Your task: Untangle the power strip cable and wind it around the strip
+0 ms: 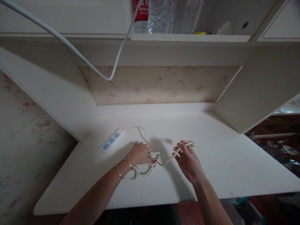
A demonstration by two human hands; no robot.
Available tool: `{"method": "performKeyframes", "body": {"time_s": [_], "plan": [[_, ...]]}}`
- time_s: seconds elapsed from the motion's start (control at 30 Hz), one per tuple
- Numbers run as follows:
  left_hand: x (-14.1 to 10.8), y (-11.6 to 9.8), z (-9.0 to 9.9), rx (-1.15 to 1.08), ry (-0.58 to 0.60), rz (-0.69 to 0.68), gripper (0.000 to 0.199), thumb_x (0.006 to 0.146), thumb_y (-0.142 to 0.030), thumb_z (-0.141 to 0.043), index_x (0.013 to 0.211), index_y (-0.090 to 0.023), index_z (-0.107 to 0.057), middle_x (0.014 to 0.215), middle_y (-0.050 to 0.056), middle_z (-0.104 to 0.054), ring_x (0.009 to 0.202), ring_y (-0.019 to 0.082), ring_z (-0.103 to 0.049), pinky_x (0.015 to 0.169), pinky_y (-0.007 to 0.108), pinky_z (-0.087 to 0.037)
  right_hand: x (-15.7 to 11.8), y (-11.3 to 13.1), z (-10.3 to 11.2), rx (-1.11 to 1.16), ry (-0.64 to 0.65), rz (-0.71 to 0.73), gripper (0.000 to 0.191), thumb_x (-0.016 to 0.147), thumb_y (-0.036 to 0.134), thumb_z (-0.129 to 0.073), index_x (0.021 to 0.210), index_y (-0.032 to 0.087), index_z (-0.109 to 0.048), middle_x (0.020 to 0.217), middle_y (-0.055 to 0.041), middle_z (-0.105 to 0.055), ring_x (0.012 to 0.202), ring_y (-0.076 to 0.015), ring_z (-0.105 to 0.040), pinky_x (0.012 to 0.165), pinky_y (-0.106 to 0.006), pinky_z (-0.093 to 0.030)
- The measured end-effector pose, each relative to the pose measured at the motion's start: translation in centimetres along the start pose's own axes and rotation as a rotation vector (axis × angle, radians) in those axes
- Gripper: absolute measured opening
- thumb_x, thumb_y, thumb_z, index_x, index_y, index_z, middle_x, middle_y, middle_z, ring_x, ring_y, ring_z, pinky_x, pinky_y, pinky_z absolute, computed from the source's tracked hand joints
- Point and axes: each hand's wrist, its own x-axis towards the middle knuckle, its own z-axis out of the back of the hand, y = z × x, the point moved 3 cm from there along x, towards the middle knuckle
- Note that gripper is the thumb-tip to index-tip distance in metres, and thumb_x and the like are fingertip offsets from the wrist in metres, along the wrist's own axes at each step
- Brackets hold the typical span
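A white power strip [111,141] with blue socket faces lies at the left on the white desk. Its cream cord [145,172] runs from the strip's far end into a loose, tangled coil in front of me. My left hand [140,153], with bracelets on the wrist, is closed over the coil, thumb against the loops; its palm side is hidden. My right hand [187,161] is raised to the right, palm partly up, with its fingers and thumb closed around the cord's end near the plug [192,143]. A stretch of cord hangs between both hands.
The white desk [225,156] has side panels and a floral back wall [159,84]. Overhead, a shelf [189,37] holds clear plastic bottles [160,15] and a red-labelled pack. A thick white cable [77,53] dangles in front of the cupboard.
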Motion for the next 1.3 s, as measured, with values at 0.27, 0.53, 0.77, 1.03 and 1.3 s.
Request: {"method": "performKeyframes", "body": {"time_s": [0.27,0.53,0.77,1.03,1.3], "plan": [[-0.3,0.9,0.1,-0.141,-0.074,0.128,0.030,0.072,-0.051,-0.062,0.069,-0.020,-0.065,0.072,0.003,-0.062,0.068,0.018,-0.057,0.061,0.026,-0.036,-0.6,-2.5,-0.1,-0.093,0.050,-0.031,0.016,0.076,0.031,-0.073,0.085,0.023,-0.062,0.088,0.0020,-0.055,0.071,-0.0094,-0.050,0.065,-0.023,-0.044],[-2.6,2.6,-0.4,-0.587,-0.291,0.363,0.038,0.072,-0.036,-0.066,0.105,-0.020,-0.060,0.075,0.000,-0.065,0.067,0.016,-0.060,0.057,0.021,-0.039,-1.1,-4.4,0.9,-0.546,0.069,-0.114,0.030,0.081,0.047,-0.064,0.078,0.017,-0.061,0.050,0.0057,-0.046,0.044,-0.0085,-0.038,0.046,-0.023,-0.031],[-3.7,3.0,-2.7,-0.941,-0.254,0.512,0.036,0.074,-0.043,-0.065,0.097,-0.019,-0.052,0.061,-0.005,-0.058,0.041,0.010,-0.050,0.037,0.017,-0.032,-2.1,-4.1,-0.1,-0.537,0.173,-0.122,0.028,0.084,0.045,-0.062,0.084,0.017,-0.063,0.072,-0.0042,-0.065,0.068,-0.0155,-0.058,0.069,-0.029,-0.045],[-3.7,1.7,-3.2,-1.212,-0.268,0.424,0.027,0.073,-0.034,-0.065,0.092,-0.017,-0.056,0.065,-0.003,-0.060,0.057,0.011,-0.056,0.050,0.018,-0.040,-1.9,-4.7,-0.8,-0.589,0.189,-0.024,0.026,0.083,0.044,-0.063,0.085,0.018,-0.067,0.082,-0.0063,-0.068,0.081,-0.0197,-0.062,0.082,-0.037,-0.048],[-3.9,1.8,-3.4,-1.266,-0.318,0.403,0.038,0.071,-0.043,-0.069,0.096,-0.015,-0.060,0.072,0.001,-0.063,0.063,0.014,-0.059,0.054,0.021,-0.042,-1.1,-6.3,-2.4,-0.710,0.283,0.105,0.022,0.084,0.042,-0.063,0.088,0.022,-0.072,0.098,-0.0067,-0.068,0.099,-0.0227,-0.061,0.090,-0.040,-0.047]]}}
